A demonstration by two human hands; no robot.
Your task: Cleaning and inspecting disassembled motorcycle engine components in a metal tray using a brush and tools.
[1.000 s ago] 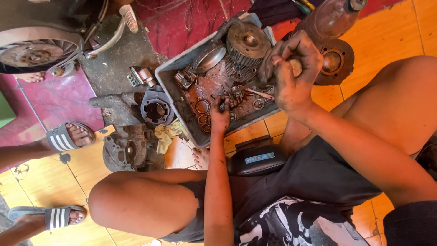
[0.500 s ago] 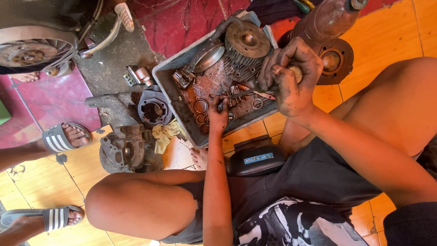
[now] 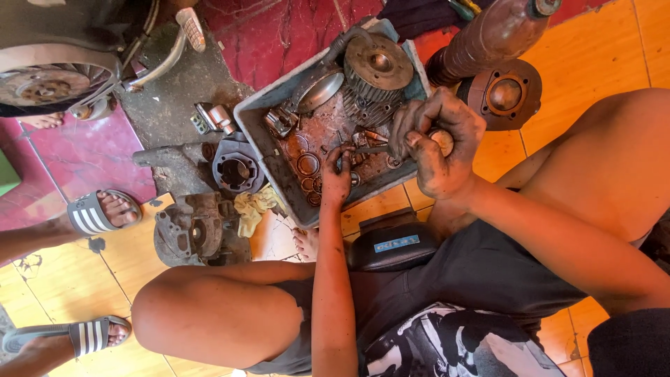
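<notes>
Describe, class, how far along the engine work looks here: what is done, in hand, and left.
Done: the engine is stripped; a cylinder, a crankcase and a finned head lie apart. In hand: the right hand grips a small round part, and the left hand reaches into the grey tray. Left, probably: sorting the loose rings and small parts in the tray.

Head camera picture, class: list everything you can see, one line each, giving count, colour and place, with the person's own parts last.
parts tray: one, grey, centre, full of rusty small parts
finned cylinder head: one, rusty grey, tray's far end
engine cylinder: one, dark grey, floor left of tray
engine casing: one, grey, near the left knee
rag: one, yellow, beside casing
round engine part: one, brown, right of tray
wheel: one, silver, top left
sandalled feet: two, another person's, left edge
left hand: greasy, reaching into tray
right hand: greasy, gripping a small part above tray
</notes>
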